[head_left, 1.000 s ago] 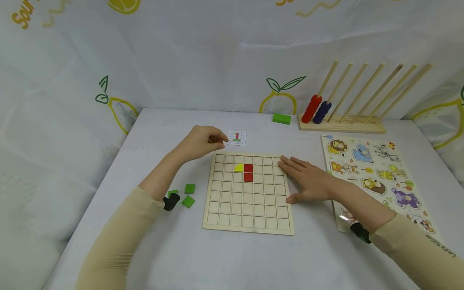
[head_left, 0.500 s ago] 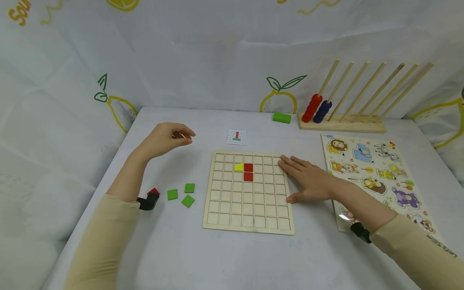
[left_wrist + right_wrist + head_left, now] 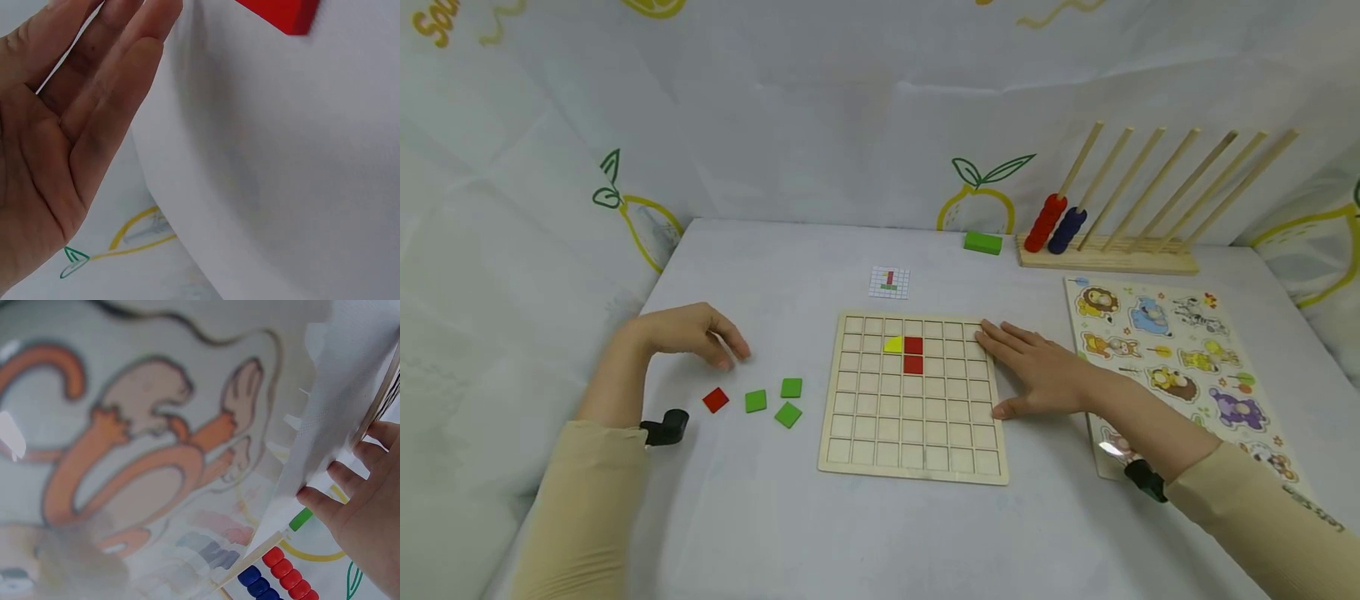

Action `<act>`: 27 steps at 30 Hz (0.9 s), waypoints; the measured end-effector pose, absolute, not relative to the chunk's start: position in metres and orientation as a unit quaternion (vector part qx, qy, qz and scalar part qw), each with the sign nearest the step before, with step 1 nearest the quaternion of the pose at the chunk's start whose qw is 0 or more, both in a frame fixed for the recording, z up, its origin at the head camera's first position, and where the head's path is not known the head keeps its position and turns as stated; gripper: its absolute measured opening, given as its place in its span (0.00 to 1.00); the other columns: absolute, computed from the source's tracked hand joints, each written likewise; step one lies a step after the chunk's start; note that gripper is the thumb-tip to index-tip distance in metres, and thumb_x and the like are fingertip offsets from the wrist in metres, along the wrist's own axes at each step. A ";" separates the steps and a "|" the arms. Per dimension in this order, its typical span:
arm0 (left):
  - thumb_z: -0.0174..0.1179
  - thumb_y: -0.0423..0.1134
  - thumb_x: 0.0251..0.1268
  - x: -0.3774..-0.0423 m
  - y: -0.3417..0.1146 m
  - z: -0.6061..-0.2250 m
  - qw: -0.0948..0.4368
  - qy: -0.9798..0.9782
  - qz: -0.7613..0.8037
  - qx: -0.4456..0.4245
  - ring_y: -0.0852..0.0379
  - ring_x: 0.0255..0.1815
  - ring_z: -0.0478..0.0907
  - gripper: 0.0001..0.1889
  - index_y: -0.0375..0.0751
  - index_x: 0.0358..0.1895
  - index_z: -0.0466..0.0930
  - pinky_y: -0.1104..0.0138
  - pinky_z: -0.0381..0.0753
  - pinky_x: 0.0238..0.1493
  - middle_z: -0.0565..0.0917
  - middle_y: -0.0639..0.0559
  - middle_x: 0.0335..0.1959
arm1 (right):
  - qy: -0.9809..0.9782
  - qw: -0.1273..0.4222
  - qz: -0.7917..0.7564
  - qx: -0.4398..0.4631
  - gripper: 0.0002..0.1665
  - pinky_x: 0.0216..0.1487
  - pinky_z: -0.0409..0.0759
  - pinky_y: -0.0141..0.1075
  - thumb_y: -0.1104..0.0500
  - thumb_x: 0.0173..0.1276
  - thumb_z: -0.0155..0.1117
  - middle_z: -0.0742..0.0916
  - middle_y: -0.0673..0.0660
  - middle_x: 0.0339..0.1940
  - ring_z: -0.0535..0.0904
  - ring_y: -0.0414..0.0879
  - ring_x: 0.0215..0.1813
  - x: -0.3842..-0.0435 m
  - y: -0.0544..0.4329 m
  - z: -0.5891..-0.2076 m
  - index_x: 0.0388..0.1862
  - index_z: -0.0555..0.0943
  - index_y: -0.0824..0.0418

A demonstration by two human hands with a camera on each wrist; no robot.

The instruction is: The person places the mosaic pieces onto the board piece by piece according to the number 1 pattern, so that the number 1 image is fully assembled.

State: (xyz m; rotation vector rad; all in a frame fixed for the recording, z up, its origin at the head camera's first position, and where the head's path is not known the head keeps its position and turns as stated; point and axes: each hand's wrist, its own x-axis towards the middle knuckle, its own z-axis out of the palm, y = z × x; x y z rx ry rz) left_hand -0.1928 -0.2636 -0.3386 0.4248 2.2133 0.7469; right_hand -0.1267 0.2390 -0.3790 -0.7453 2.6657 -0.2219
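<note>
Left of the grid board (image 3: 913, 429), on the white table (image 3: 775, 525): one loose red tile (image 3: 716, 400), square, hence no long axis; set askew, one corner toward the person. Bearing: just on the person's side of the left hand (image 3: 695, 332), near its fingertips; a gap between fingers and tile shows from the left wrist. Left hand: above the table, fingers side by side and loosely bent, nothing held, palm bare. Nearer hand to the tile: the left, plainly; the board lies between tile and right hand (image 3: 1037, 367). Right hand: palm down, thumb and fingers spread along the board's right edge, fingertips at its far right corner, nothing gripped. Beside the loose tile, toward the board: three green tiles (image 3: 756, 401), lying apart from one another, the closest just right of the red. Seated in the board's upper cells: two red squares (image 3: 913, 364), one directly below the other, and a yellow piece (image 3: 892, 344) left of the upper one. Beyond the board: a small pattern card (image 3: 889, 282), printed with yellow, red and green on a grid, well apart from either hand.
</note>
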 end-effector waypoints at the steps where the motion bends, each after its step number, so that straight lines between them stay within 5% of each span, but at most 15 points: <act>1: 0.66 0.31 0.56 -0.192 -0.266 -0.340 0.385 0.860 0.292 0.163 0.62 0.45 0.83 0.18 0.39 0.52 0.85 0.60 0.76 0.59 0.88 0.48 0.49 | 0.944 0.182 -0.079 -0.264 0.65 0.77 0.52 0.65 0.28 0.56 0.67 0.52 0.58 0.84 0.45 0.64 0.83 -0.127 0.239 -0.379 0.81 0.49 0.57; 7: 0.66 0.27 0.53 -0.187 -0.277 -0.345 0.405 0.852 0.286 0.166 0.59 0.48 0.78 0.20 0.41 0.52 0.86 0.71 0.77 0.50 0.86 0.49 0.51 | 0.944 0.182 -0.076 -0.265 0.66 0.77 0.51 0.64 0.28 0.55 0.66 0.52 0.58 0.84 0.45 0.65 0.83 -0.127 0.239 -0.379 0.81 0.49 0.57; 13: 0.71 0.28 0.48 -0.181 -0.279 -0.350 0.398 0.852 0.276 0.197 0.57 0.50 0.74 0.21 0.44 0.49 0.88 0.72 0.75 0.54 0.85 0.49 0.51 | 0.944 0.181 -0.076 -0.266 0.66 0.77 0.50 0.64 0.27 0.55 0.65 0.52 0.58 0.84 0.45 0.65 0.83 -0.128 0.239 -0.380 0.81 0.49 0.57; 27: 0.64 0.17 0.40 -0.162 -0.265 -0.356 0.406 0.858 0.267 0.165 0.51 0.51 0.63 0.23 0.45 0.41 0.82 0.70 0.73 0.43 0.69 0.47 0.46 | 0.944 0.182 -0.077 -0.265 0.66 0.77 0.52 0.64 0.26 0.55 0.65 0.52 0.58 0.84 0.46 0.64 0.83 -0.128 0.239 -0.380 0.81 0.49 0.56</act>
